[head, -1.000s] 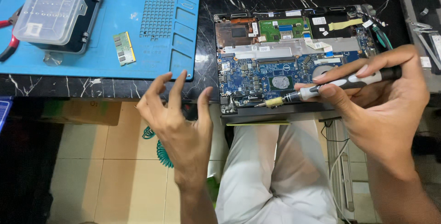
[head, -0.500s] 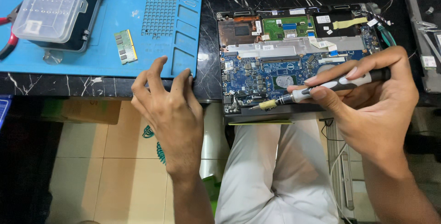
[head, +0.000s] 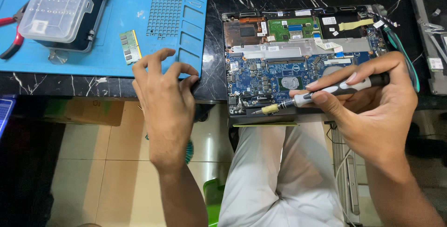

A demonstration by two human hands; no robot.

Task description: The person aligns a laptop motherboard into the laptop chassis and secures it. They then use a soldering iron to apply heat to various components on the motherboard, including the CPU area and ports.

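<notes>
Right hand point(head: 372, 101) clamped on screwdriver point(head: 326, 91), tip on opened laptop point(head: 288, 64), left hand point(head: 163, 99) empty, fingers spread, at blue mat point(head: 153, 45) edge.

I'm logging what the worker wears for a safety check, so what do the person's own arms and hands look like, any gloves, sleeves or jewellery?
Both hands are bare: no gloves on the left hand or the right hand. No rings, watch or wristband show. Both forearms are uncovered down to the picture's edge, so no sleeves are in view. The nails are short and unpainted. Light-coloured trousers cover the lap below.
</notes>
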